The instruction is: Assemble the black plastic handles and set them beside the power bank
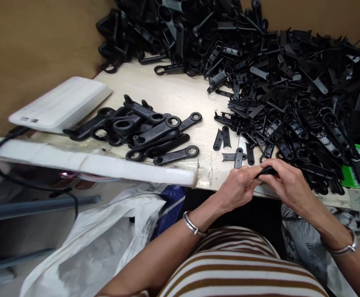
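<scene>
Both my hands meet at the table's front edge around one small black plastic part (267, 171). My left hand (241, 183) has its fingers closed on the part's left end. From the other side my right hand (286, 181) pinches it between thumb and fingers. Most of the part is covered by my fingers, so its exact shape cannot be made out. Just beyond my hands lie several flat black cover strips (218, 139). Close by on the right begins a big heap of black plastic pieces (297, 119), many with a ring at one end.
Left of my hands is a smaller pile of black ring-ended handles (158, 134). A white box (60, 103) with a black cable stands at the left. At the right edge sits a green tray (348, 175) of small metal bits. White sacking (99, 231) hangs below the table.
</scene>
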{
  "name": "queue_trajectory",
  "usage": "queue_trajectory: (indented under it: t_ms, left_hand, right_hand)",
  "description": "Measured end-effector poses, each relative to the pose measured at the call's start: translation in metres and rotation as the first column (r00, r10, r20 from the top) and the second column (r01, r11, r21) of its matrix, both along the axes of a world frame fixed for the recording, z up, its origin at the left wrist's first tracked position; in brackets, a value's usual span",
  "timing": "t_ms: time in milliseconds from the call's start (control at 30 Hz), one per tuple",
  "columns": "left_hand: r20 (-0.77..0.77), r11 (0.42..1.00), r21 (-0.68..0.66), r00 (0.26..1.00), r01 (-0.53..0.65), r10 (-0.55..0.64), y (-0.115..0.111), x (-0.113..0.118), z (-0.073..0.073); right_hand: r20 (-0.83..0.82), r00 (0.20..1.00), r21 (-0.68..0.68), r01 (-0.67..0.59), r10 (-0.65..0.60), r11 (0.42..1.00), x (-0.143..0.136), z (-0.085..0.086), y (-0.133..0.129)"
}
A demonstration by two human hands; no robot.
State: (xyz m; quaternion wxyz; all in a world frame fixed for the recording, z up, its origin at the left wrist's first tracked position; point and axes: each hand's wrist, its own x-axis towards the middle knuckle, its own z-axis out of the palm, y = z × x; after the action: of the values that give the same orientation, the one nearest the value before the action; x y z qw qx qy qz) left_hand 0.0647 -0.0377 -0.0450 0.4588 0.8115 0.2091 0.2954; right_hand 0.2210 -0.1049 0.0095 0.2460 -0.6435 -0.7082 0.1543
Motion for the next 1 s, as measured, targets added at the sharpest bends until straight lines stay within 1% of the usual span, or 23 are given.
queue_trajectory:
  t_ms: [100,167,233,367,433,500,567,633,733,800,900,1000]
  left_hand:
    - [0.028,0.999,0.048,1.0,-0.009,0.008,-0.001,0.0,-0.001]
    - [0.054,0.998,0.058,0.999,-0.004,0.001,-0.001,-0.001,-0.002]
    - [0.063,0.999,0.054,0.998,-0.009,0.006,-0.001,-0.001,-0.002]
    - [0.023,0.999,0.033,0.999,-0.035,0.034,0.0,-0.002,0.0]
    - [0.002,0.999,0.029,0.999,-0.04,0.04,0.0,-0.002,0.001]
    - [-0.02,0.999,0.003,0.998,-0.054,0.054,-0.001,-0.002,0.002]
    - [-0.039,0.997,-0.037,0.997,-0.062,0.061,-0.001,-0.003,0.003]
    - [-0.035,0.997,-0.043,0.997,-0.063,0.062,0.0,-0.003,0.003]
    - [-0.011,0.998,0.018,0.998,-0.059,0.059,0.0,-0.001,0.0]
    - [0.008,0.997,0.054,0.998,-0.059,0.058,0.0,-0.001,-0.002]
    - [0.032,0.995,0.072,0.997,-0.073,0.071,0.0,0.0,-0.003]
    - [0.03,0.993,0.065,0.995,-0.095,0.093,-0.001,0.001,-0.003]
  right_hand:
    - [0.08,0.997,0.024,-0.015,0.013,1.0,-0.002,-0.001,-0.004]
    - [0.105,0.994,0.023,-0.006,0.003,1.0,-0.004,-0.001,-0.005]
    - [0.086,0.996,0.012,-0.006,0.005,1.0,-0.004,0.0,-0.003]
    - [0.02,0.999,-0.01,-0.033,0.033,0.999,-0.003,0.003,0.005]
    - [0.027,0.999,-0.017,-0.036,0.036,0.999,-0.003,0.003,0.007]
    - [0.084,0.996,0.011,-0.032,0.031,0.999,-0.005,0.004,0.006]
    - [0.158,0.987,0.068,-0.035,0.024,0.997,-0.006,0.004,0.006]
    - [0.196,0.98,0.091,-0.051,0.032,0.995,-0.007,0.005,0.005]
    - [0.2,0.978,0.034,-0.068,0.06,0.997,-0.007,0.008,0.007]
    - [0.207,0.977,0.01,-0.056,0.053,0.998,-0.007,0.01,0.008]
    - [0.202,0.979,-0.006,-0.04,0.041,0.999,-0.008,0.012,0.01]
    - [0.179,0.982,-0.029,-0.054,0.059,0.998,-0.007,0.014,0.013]
